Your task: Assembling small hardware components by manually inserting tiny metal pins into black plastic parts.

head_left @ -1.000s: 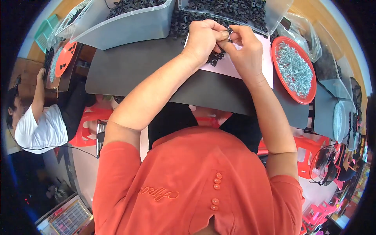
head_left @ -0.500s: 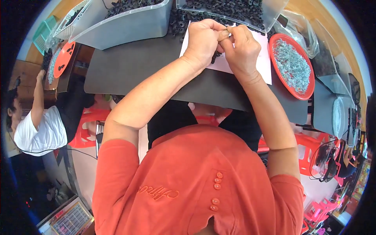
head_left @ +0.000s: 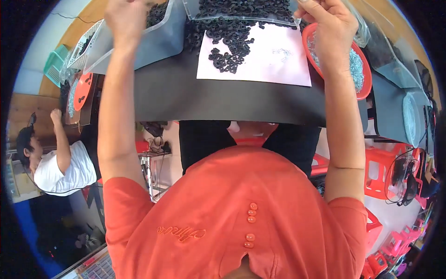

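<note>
Small black ring-like parts (head_left: 230,58) were heaped on the left half of a pale pink rectangular paper sheet (head_left: 274,69), the heap's long axis run from the bins toward the near edge; no common direction was shown by single parts. The sheet was laid lengthwise left to right on the dark grey surface (head_left: 223,100), slightly skewed. Tiny silvery pieces (head_left: 281,53) were scattered on its right half.

The left hand (head_left: 125,21) was raised at the top edge, overlapping a translucent grey plastic bin (head_left: 160,49); blurred and cut off, so opening and grip could not be told. The right hand (head_left: 332,23) was held above a round-ended red plastic tray (head_left: 368,74), fingers curled, thumb near forefinger; whether anything was pinched could not be told.

The tray was filled with silvery pieces, its long axis slanted down-right. Black parts were contained in the grey bin and in a clear plastic bin (head_left: 188,10) behind the sheet.
</note>
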`<action>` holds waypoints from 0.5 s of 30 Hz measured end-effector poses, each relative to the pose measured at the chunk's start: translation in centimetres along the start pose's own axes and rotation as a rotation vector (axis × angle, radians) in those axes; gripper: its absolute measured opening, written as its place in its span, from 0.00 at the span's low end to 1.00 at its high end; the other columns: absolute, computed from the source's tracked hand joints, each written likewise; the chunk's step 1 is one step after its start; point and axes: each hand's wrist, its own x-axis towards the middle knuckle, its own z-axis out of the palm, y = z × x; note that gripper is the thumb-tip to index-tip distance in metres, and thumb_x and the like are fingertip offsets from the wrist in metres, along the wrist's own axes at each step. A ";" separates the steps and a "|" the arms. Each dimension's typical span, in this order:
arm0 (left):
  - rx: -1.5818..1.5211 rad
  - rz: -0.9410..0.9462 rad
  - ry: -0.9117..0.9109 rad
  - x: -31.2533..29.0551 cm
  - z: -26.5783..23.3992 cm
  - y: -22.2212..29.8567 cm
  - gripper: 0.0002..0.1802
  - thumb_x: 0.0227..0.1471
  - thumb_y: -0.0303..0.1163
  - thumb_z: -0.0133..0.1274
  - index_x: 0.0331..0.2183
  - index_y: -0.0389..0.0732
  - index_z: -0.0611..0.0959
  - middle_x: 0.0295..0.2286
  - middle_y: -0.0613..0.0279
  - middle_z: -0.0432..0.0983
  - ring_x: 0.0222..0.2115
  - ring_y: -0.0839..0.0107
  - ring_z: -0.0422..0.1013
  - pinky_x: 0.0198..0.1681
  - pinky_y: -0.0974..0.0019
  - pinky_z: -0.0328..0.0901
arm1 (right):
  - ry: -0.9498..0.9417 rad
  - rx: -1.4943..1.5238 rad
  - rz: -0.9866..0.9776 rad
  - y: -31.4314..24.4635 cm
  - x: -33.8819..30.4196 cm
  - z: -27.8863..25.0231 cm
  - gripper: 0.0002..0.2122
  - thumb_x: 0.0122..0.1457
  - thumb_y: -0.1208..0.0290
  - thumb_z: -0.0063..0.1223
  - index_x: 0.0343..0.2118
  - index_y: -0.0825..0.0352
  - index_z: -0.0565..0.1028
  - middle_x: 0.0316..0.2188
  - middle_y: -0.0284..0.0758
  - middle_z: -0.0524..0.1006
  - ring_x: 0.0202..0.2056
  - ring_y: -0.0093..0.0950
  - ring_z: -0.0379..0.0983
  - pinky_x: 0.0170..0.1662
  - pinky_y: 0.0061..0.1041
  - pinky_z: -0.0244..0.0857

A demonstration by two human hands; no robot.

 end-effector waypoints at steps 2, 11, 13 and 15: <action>-0.084 0.107 -0.112 -2.2 2.4 2.6 0.10 0.35 0.22 0.55 0.27 0.34 0.80 0.24 0.58 0.74 0.29 0.64 0.71 0.34 0.64 0.65 | 0.028 0.047 -0.009 0.3 0.1 -1.4 0.05 0.51 0.81 0.53 0.32 0.73 0.74 0.21 0.31 0.73 0.21 0.18 0.68 0.26 0.15 0.60; -0.082 0.391 -0.836 -12.3 12.6 8.4 0.10 0.39 0.31 0.59 0.27 0.37 0.81 0.31 0.53 0.75 0.39 0.55 0.70 0.38 0.54 0.68 | -0.008 -0.033 0.061 5.4 0.1 -4.4 0.05 0.51 0.80 0.55 0.32 0.70 0.75 0.20 0.28 0.73 0.22 0.17 0.67 0.27 0.15 0.60; -0.072 0.374 -0.861 -13.3 13.3 8.4 0.08 0.40 0.29 0.58 0.26 0.35 0.80 0.30 0.50 0.74 0.37 0.53 0.71 0.37 0.53 0.68 | -0.070 -0.079 0.126 6.3 -0.2 -5.4 0.10 0.52 0.76 0.59 0.38 0.69 0.77 0.24 0.29 0.77 0.24 0.17 0.71 0.30 0.14 0.63; -0.026 0.392 -0.849 -13.4 13.6 8.2 0.09 0.41 0.29 0.58 0.28 0.36 0.79 0.29 0.54 0.74 0.32 0.53 0.73 0.35 0.55 0.68 | -0.047 -0.181 0.145 6.0 -0.5 -5.1 0.07 0.52 0.77 0.56 0.35 0.69 0.79 0.24 0.29 0.77 0.25 0.16 0.71 0.29 0.14 0.62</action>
